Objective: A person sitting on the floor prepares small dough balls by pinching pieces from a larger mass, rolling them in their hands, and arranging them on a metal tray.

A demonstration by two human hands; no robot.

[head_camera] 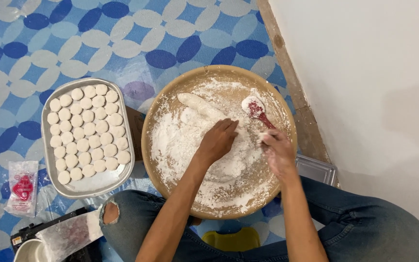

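Left hand (219,140) flat, fingers spread on floured dough (204,106) in round tray (170,92). Right hand (277,150) grips red spoon (258,110). Far left of left hand: clear packet, red label (23,187), on floor.

Even, soft indoor light fills the frame. The wall (364,97) at right carries faint grey shadows. The right hand (277,153) is slightly motion-blurred; everything else is sharp, without glare.
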